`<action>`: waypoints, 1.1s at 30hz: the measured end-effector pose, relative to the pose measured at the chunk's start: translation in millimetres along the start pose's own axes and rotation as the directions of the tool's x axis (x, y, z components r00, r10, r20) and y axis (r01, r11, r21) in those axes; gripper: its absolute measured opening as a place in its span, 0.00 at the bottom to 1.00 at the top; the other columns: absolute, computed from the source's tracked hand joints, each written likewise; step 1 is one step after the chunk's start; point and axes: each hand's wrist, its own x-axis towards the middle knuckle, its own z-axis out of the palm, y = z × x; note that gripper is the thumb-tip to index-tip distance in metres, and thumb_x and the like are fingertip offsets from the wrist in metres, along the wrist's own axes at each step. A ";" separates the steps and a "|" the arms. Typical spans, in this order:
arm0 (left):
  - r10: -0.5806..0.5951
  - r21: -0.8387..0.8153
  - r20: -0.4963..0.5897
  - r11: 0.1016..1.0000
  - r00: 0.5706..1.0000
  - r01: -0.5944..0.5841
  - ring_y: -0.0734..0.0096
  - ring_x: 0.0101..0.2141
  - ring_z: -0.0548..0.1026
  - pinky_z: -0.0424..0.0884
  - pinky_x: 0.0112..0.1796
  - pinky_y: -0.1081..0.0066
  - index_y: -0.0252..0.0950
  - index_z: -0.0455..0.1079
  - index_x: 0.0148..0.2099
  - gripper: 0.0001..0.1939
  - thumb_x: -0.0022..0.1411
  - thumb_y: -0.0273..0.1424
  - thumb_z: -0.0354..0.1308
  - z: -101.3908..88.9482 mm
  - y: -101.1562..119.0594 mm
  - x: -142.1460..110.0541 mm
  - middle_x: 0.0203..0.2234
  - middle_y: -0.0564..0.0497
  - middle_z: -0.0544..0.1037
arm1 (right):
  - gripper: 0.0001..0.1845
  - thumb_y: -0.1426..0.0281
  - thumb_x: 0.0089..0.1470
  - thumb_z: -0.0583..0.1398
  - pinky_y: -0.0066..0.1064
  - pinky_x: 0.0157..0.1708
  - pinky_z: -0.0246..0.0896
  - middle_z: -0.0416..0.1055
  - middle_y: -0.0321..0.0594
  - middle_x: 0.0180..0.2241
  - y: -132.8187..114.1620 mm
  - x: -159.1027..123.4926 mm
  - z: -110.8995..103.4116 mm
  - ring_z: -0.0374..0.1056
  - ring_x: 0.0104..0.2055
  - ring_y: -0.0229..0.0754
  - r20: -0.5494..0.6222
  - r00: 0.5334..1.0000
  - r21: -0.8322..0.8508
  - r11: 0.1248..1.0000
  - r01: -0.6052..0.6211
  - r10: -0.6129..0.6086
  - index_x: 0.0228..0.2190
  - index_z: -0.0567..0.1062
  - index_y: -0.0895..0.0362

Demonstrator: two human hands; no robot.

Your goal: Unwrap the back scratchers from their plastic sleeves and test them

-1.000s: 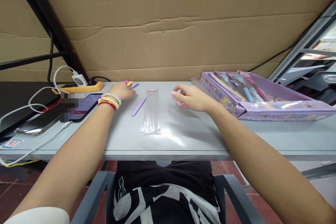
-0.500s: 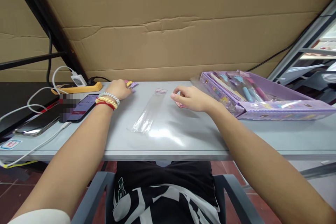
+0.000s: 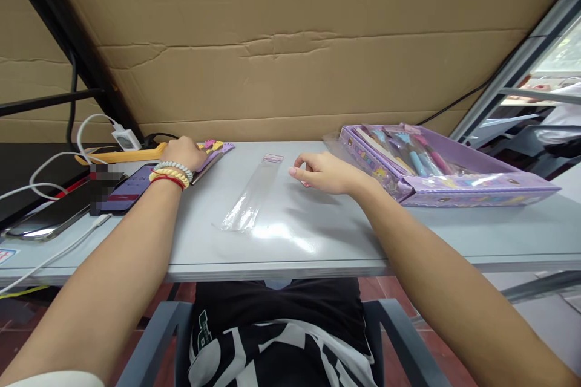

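My left hand (image 3: pixel 184 153), with beaded and braided bracelets at its wrist, rests at the back left of the table against a purple and yellow printed packet (image 3: pixel 214 153). Its fingers are hidden behind the back of the hand. Over the middle right hovers my right hand (image 3: pixel 321 172), fingers loosely curved, a gap between thumb and forefinger and nothing visible in it. A small pinkish piece (image 3: pixel 305 184) lies beneath, mostly covered by that hand. Between both hands a clear plastic sleeve (image 3: pixel 254 196) lies flat, its printed end (image 3: pixel 273 158) pointing away from me.
To the right stands a purple box (image 3: pixel 476 190) with wrapped pens (image 3: pixel 417 154) in it. On the left are a phone (image 3: pixel 131 190), a dark glossy device (image 3: pixel 49 217), white cables and a yellow power strip (image 3: pixel 122 156). A cardboard wall (image 3: pixel 272 84) closes off the back.
My left hand has shifted left, so more of the purple and yellow packet shows. My right hand stays nearly in place. The whole view has moved slightly.
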 end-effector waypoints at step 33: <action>0.630 -0.360 0.341 0.773 0.697 -0.522 0.68 0.23 0.66 0.57 0.26 0.68 0.39 0.61 0.23 0.18 0.56 0.46 0.56 8.5 69.3 -50.0 0.19 0.52 0.69 | 0.32 0.58 0.52 0.61 0.34 0.38 0.62 0.72 0.53 0.49 20.6 13.8 8.0 0.70 0.43 0.46 -0.265 0.958 0.063 0.993 -0.098 0.112 0.55 0.66 0.62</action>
